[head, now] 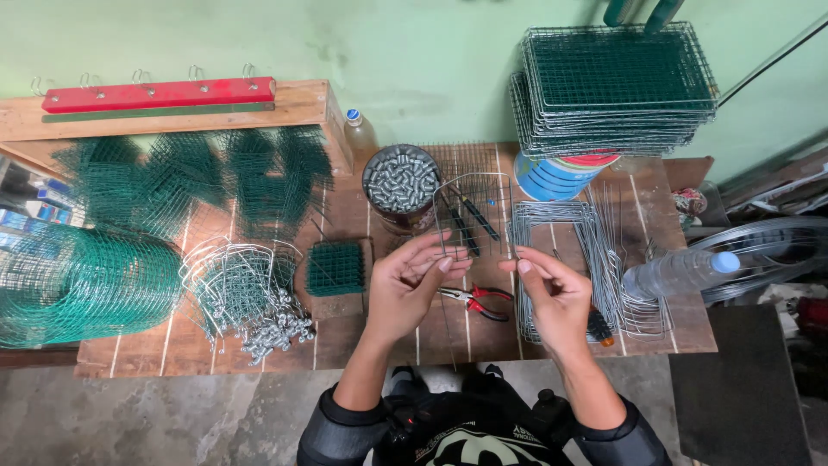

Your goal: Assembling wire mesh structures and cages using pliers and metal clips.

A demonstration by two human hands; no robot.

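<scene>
Above a wooden table (pixel 138 355), both of my hands hold a bent U-shaped wire frame (pixel 473 183). My left hand (pixel 412 285) pinches its left leg near the lower end, and my right hand (pixel 552 293) pinches its right leg. The arch of the frame points away from me, over a small wire mesh panel (pixel 473 168). Red-handled pliers (pixel 476 299) lie on the table between my hands. A can full of small metal clips (pixel 400 183) stands just beyond my left hand.
A roll of green mesh (pixel 78 280) lies at left, beside green mesh pieces (pixel 198 177) and a heap of bent wires with clips (pixel 246 298). A small green mesh stack (pixel 336 267), rectangular wire frames (pixel 561 233), a plastic bottle (pixel 681 272) and stacked mesh panels (pixel 617 86) sit around.
</scene>
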